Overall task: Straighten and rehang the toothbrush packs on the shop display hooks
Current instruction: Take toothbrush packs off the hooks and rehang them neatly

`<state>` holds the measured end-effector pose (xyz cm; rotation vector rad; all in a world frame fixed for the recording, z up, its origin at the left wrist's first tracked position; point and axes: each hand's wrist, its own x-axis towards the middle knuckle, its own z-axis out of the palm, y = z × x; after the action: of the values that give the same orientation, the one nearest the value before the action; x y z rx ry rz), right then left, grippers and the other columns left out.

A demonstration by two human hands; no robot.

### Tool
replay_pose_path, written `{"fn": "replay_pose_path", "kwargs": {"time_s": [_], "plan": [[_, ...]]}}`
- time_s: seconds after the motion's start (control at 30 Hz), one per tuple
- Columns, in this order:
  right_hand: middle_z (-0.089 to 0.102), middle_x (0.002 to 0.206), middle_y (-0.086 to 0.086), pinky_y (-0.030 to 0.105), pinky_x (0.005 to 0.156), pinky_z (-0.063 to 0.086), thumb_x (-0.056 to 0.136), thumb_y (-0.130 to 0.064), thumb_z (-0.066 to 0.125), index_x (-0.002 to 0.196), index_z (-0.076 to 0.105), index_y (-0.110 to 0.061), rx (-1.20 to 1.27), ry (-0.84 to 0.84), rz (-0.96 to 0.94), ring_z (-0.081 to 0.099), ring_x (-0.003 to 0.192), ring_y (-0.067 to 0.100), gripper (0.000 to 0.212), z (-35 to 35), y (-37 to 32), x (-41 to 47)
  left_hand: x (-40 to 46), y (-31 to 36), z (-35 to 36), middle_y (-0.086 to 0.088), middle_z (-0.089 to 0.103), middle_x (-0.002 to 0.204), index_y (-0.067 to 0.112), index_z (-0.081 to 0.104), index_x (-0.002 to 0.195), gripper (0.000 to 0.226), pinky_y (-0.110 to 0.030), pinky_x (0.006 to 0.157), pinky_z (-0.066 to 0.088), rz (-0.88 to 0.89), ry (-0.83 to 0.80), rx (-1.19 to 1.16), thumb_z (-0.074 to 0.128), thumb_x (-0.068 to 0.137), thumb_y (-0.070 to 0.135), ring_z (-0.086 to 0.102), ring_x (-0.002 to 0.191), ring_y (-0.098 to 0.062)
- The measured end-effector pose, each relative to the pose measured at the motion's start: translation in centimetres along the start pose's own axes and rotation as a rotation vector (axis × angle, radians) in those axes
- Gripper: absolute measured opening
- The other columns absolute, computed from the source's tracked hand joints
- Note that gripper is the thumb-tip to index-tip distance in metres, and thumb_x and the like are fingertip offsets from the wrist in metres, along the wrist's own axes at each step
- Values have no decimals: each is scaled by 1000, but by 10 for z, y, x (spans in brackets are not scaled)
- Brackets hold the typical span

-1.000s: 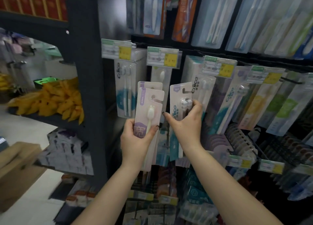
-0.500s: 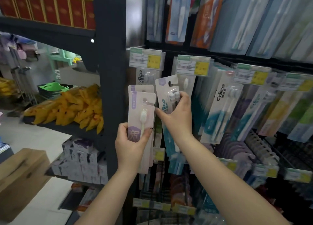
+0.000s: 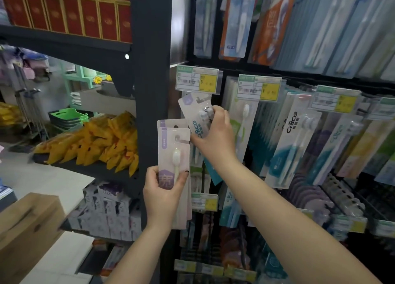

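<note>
Left of the display, by the dark upright (image 3: 149, 91), the left hand (image 3: 163, 195) grips a small stack of pink packs (image 3: 174, 155) low down, fingers and thumb curled round the lower part, held off the hooks. Just right and higher, the right hand (image 3: 213, 132) pinches a tilted teal pack (image 3: 192, 113), its top close under the leftmost price tag (image 3: 197, 79) — the step in hand looks like rehanging it. The hook itself is hidden; the next move likely calls for squaring the pack and lining its hole with the hook's tip. Farther right, more packs (image 3: 288, 138) hang in rows.
</note>
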<state>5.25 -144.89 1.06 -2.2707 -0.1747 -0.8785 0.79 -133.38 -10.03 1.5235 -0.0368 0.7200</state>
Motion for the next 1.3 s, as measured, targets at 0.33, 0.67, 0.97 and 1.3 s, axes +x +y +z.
{"fn": "replay_pose_path", "kwargs": {"time_s": [0.33, 0.67, 0.97, 1.3], "plan": [[41, 129, 3, 29, 88, 43, 71, -40, 76, 134, 35, -12, -53, -9, -59, 44, 114, 18, 80, 9, -5, 2, 5, -4, -3, 2, 54, 75, 25, 46, 80, 33, -21, 56, 42, -13, -4, 3, 77, 72, 23, 49, 61, -3], [42, 122, 2, 27, 86, 43, 68, -40, 77, 125, 38, -11, 12, 62, 13, 46, 110, 19, 75, 4, -18, 18, 9, -4, -2, 3, 53, 72, 24, 46, 79, 32, -12, 52, 40, -10, -12, -20, 77, 72, 22, 47, 58, -1], [42, 126, 3, 28, 79, 43, 68, -47, 76, 131, 30, -10, -66, 58, 105, 51, 109, 21, 86, 5, -16, 16, 11, -5, -2, 0, 55, 74, 24, 46, 80, 32, -23, 56, 44, -29, -18, -15, 77, 72, 22, 51, 63, -13], [41, 134, 3, 33, 81, 46, 71, -52, 71, 140, 22, -12, -81, 38, 157, 51, 115, 22, 94, 10, -16, 15, 14, -8, -5, -1, 55, 77, 23, 47, 81, 32, -28, 59, 45, -25, -26, -16, 77, 72, 22, 51, 66, -14]]}}
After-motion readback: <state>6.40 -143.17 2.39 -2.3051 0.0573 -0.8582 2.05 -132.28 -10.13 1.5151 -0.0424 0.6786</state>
